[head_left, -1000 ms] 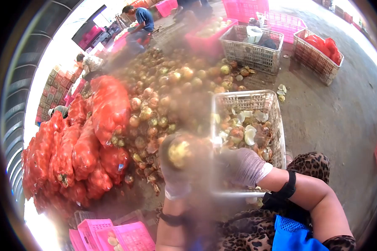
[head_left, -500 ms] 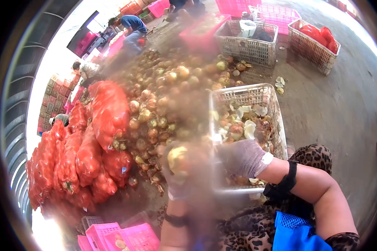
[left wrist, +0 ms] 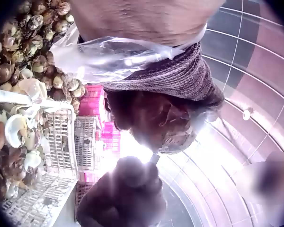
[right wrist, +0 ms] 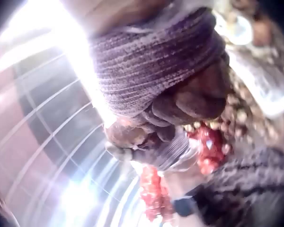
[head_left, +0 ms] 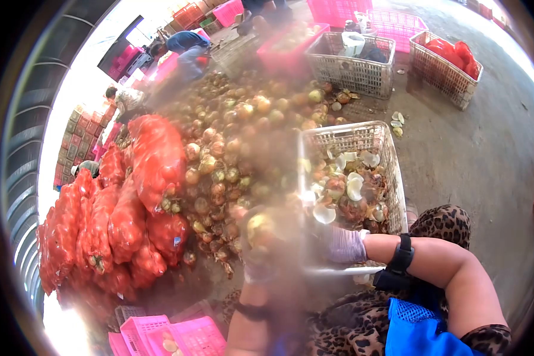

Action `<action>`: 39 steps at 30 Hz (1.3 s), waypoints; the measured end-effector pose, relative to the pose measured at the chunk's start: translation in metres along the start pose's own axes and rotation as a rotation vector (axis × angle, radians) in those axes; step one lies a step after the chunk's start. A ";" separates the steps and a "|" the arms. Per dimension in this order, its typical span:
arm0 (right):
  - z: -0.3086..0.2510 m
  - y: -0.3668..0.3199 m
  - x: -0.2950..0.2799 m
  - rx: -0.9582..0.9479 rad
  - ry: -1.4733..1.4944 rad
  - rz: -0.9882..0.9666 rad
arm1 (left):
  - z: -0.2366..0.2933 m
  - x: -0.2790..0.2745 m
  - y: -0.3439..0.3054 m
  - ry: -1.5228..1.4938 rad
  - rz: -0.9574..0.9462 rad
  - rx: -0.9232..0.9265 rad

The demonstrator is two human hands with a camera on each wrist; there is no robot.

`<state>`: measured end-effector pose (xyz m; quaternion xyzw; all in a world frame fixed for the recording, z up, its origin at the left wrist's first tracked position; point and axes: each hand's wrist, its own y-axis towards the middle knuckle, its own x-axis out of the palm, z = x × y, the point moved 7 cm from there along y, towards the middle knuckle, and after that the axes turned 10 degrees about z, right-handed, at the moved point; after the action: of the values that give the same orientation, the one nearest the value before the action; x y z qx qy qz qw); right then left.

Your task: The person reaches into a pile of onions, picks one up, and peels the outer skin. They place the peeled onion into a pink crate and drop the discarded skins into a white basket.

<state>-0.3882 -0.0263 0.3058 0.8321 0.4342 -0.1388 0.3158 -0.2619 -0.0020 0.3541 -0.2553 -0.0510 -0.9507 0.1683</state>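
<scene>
In the head view my gloved left hand (head_left: 258, 264) holds an onion (head_left: 260, 228) with pale and brownish skin, blurred by a smear on the lens. Close to its right is my gloved right hand (head_left: 343, 244), over the near edge of a white plastic crate (head_left: 394, 178). Peeled onion skins (head_left: 355, 187) fill the crate's bottom. The right wrist view shows the right fingers (right wrist: 194, 101) curled, beside the onion (right wrist: 128, 135). From the right hand (left wrist: 128, 194), a thin dark blade (left wrist: 155, 158), like a small knife's, points at the onion in the left wrist view.
A large heap of onions (head_left: 219, 148) spreads ahead. Red mesh sacks (head_left: 124, 213) are stacked at left, pink baskets (head_left: 184, 335) at lower left. Further crates (head_left: 353, 74) stand at the back right. A person in blue (head_left: 187, 44) bends over at the far left.
My right hand has drawn down and back from over the crate. A pale cup-shaped peel now shows near the crate's front. The onion in my left hand has shifted slightly right.
</scene>
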 end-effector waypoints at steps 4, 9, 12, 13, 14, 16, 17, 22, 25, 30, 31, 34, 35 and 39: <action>-0.036 0.013 -0.043 0.433 0.014 -0.099 | -0.021 -0.018 0.002 -0.232 0.044 -0.255; -0.063 0.026 -0.091 0.079 -0.070 0.606 | -0.031 -0.026 0.010 0.771 -0.016 -0.012; -0.046 0.023 -0.099 0.426 0.154 0.544 | -0.052 -0.030 0.014 0.474 -0.198 -0.301; -0.032 0.020 -0.098 0.600 0.461 0.567 | -0.063 -0.039 0.015 0.466 -0.242 -0.442; -0.021 0.016 -0.097 0.778 0.760 0.637 | -0.086 -0.062 0.017 0.044 -0.184 -0.502; -0.004 0.011 -0.104 0.818 0.681 0.660 | -0.047 -0.005 0.002 -0.042 -0.084 -0.500; -0.002 0.010 -0.109 0.840 0.543 0.626 | -0.028 0.023 -0.005 -0.085 -0.035 -0.496; 0.037 -0.005 -0.117 0.858 0.473 0.756 | -0.031 0.001 0.001 0.071 0.008 -0.328; 0.084 -0.028 -0.125 1.000 -0.271 0.426 | -0.020 0.000 -0.004 -0.096 -0.003 -0.342; 0.051 -0.024 -0.080 1.044 0.304 0.357 | 0.004 0.017 0.000 -0.117 -0.063 -0.242; 0.026 -0.023 -0.062 1.034 0.727 0.316 | -0.001 0.019 0.002 -0.071 -0.071 -0.210; -0.025 0.000 -0.071 0.661 0.378 0.327 | -0.016 0.021 0.014 0.165 -0.082 -0.075; -0.026 0.003 -0.073 0.456 0.181 0.384 | -0.019 0.021 0.016 0.211 -0.074 -0.088; -0.027 0.005 -0.083 0.367 0.034 0.491 | -0.044 0.004 0.022 0.299 -0.049 -0.209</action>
<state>-0.4340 -0.0637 0.3698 0.9576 0.1931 -0.1204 0.1770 -0.2784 -0.0316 0.3188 -0.1260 0.0675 -0.9820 0.1235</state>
